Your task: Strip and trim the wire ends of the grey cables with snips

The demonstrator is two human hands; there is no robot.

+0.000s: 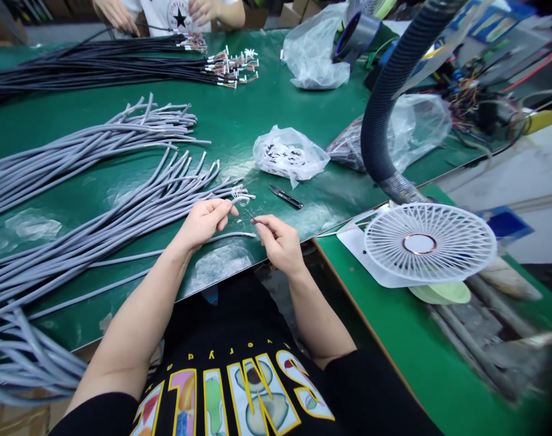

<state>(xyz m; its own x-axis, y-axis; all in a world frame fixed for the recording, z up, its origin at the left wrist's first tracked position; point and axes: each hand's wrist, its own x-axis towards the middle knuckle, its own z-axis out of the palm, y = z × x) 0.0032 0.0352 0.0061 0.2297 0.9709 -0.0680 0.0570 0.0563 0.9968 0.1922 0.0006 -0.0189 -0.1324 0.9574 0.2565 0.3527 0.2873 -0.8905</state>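
Observation:
My left hand (207, 219) is closed in a pinch on a grey cable (240, 200) close to its stripped end, where pale strands stick out. Facing it, my right hand (278, 239) grips a thin dark pointed tool (251, 214), its tip just short of the cable end; most of the tool is hidden by the fingers. Many more grey cables (152, 197) lie in a bundle under and left of my left hand. One single cable end (243, 234) rests between my hands and the table edge. Thread snips (285, 197) lie beyond my right hand.
A clear bag of small white-and-black parts (287, 157) sits behind the snips. Further grey cables (121, 130) and black cables with connectors (166, 69) lie at the back left. Across the table are a person's hands (116, 15). A black hose (378, 121) and white fan (430, 242) stand right.

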